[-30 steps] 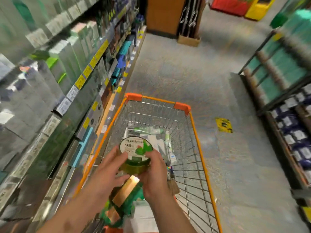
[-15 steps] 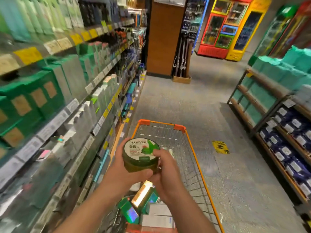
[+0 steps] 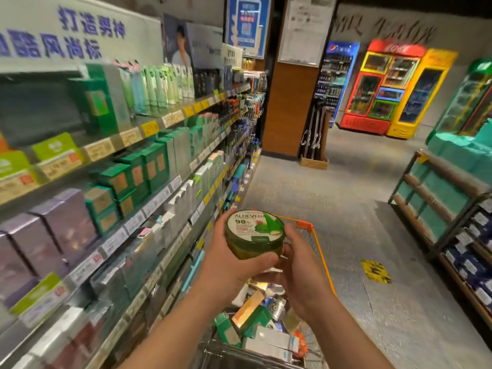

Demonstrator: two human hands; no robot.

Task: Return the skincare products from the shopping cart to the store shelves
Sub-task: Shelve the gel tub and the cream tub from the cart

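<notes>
Both hands hold one jar [image 3: 255, 234] in the air above the cart [image 3: 318, 241]. The jar is round and green, with a white label on its lid that reads "ALOE VERA" and "98%" beside a picture of green leaves. It is tilted a little, so that the lid faces the camera.

The left hand [image 3: 226, 258] grasps the jar from the left and from under: its fingers curl behind the far side and the thumb lies along the near lower edge. The right hand [image 3: 298, 265] grasps it from the right: the thumb presses on the rim near the leaf picture, and the other fingers are bent under the bottom of the jar.

The cart has an orange rim and a wire basket. In it lie several boxes [image 3: 250, 315], green, white and gold, in a loose pile just below the hands.

On the left side runs a long shelf [image 3: 149, 203] with many rows. It carries green boxes, purple boxes and pale green tubes, with yellow and white price tags on the edges. The jar is near this shelf but apart from it.

Far ahead stand coolers [image 3: 386, 89] in red, yellow and blue. On the right is a low rack [image 3: 436, 198] with teal packs.
</notes>
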